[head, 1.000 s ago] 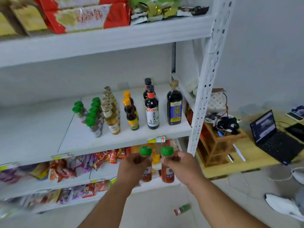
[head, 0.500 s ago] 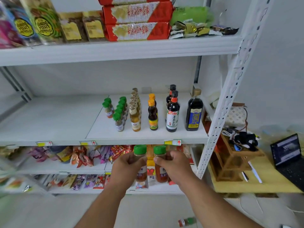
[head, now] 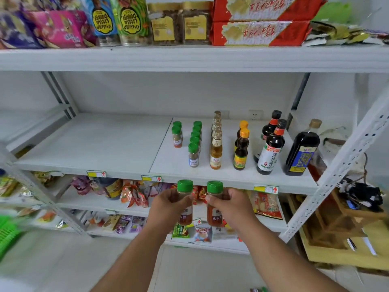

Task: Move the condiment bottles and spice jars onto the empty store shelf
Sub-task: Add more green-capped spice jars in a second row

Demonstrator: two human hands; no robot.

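Observation:
My left hand (head: pixel 166 205) grips a green-capped spice jar (head: pixel 184 188) upright. My right hand (head: pixel 231 207) grips a second green-capped spice jar (head: pixel 214 189) beside it. Both jars are held just below the front edge of the white middle shelf (head: pixel 94 148). On the shelf's right half stand rows of green-capped spice jars (head: pixel 193 153), amber oil bottles (head: pixel 216 148), orange-capped sauce bottles (head: pixel 241 150), red-capped soy sauce bottles (head: pixel 270 150) and a big dark vinegar bottle (head: pixel 302 150). The left half of the shelf is bare.
Snack bags and red boxes (head: pixel 261 34) fill the top shelf, and packets (head: pixel 134 194) fill the lower shelves. A white perforated upright (head: pixel 345 161) stands at the right, with a wooden rack (head: pixel 345 226) beyond it. A green basket (head: pixel 8 230) is at far left.
The view has swung left and up, showing more of the bare left shelf. Both hands keep holding the two jars side by side below the shelf edge.

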